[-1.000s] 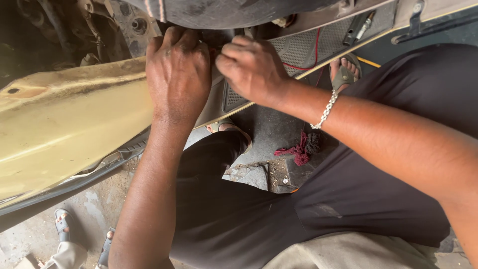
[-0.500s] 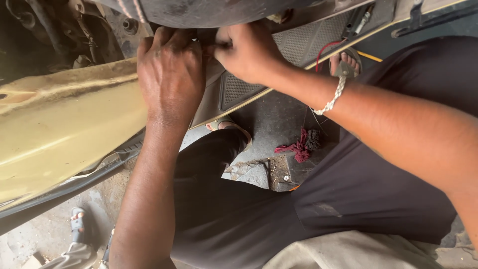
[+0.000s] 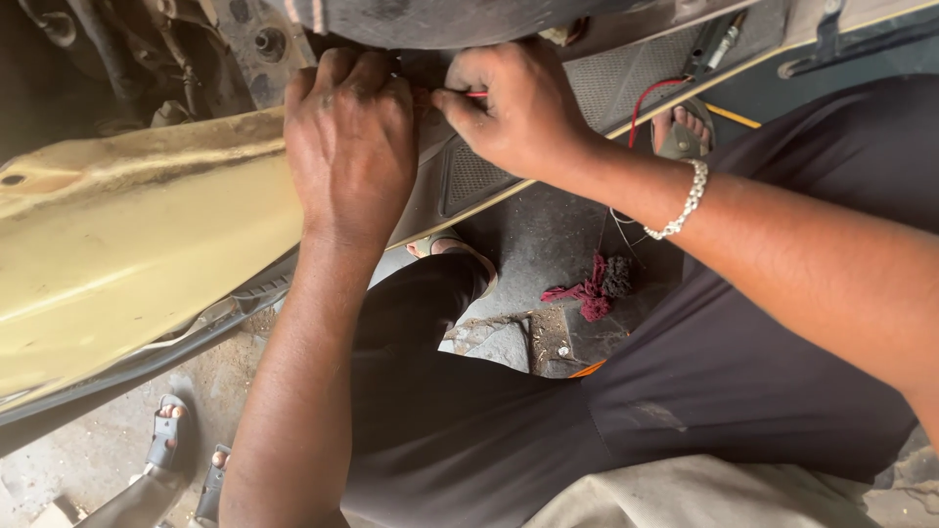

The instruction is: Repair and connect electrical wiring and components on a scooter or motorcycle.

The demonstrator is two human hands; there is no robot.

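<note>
A dull yellow body panel [image 3: 127,244] of a scooter slants across the left, and beside it runs a grey ribbed footboard [image 3: 469,181] over the person's dark trousers [image 3: 685,391]. The left hand [image 3: 350,147] reaches up with a straight forearm and lies knuckles up on the panel's upper edge, fingers curled over it and gripping. The right hand [image 3: 518,103], a silver bracelet [image 3: 683,200] at its wrist, comes in from the right with fingers bunched, pinching a thin red wire [image 3: 476,94] just beside the left hand's fingertips.

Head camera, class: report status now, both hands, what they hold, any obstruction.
Left hand gripping yellow body panel edge. Right hand pinching thin red tool. Tip hidden behind fingers.
</note>
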